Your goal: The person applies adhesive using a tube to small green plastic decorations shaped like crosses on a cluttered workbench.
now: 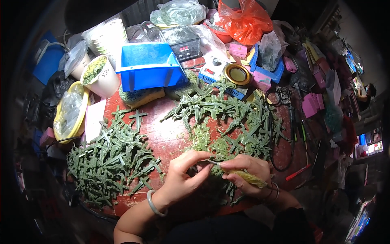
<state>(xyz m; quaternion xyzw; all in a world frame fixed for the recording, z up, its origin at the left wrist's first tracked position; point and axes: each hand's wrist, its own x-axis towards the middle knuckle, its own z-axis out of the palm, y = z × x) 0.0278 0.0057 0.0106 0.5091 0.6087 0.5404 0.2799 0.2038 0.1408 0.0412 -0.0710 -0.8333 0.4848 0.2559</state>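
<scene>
My left hand [183, 170] is pinched on a small green piece that its fingers mostly hide; its kind cannot be made out. My right hand [255, 167] grips a carving tool [250, 178] with a yellowish wrapped handle. The tool's thin metal tip points left and meets the left fingertips. Left of my hands lies a big heap of dark green crosses [111, 164] with figures on them. A second heap of green crosses [221, 107] spreads beyond and to the right. Pale green shavings [202, 138] are scattered just past my fingers.
A blue bin [150, 67] rests on a sponge-like block [142, 97] at the back. Beside it stand a white cup [100, 77] of green bits and a yellow-rimmed basin [83, 110]. A black cable [273, 150] and red-handled tool [297, 173] lie at right.
</scene>
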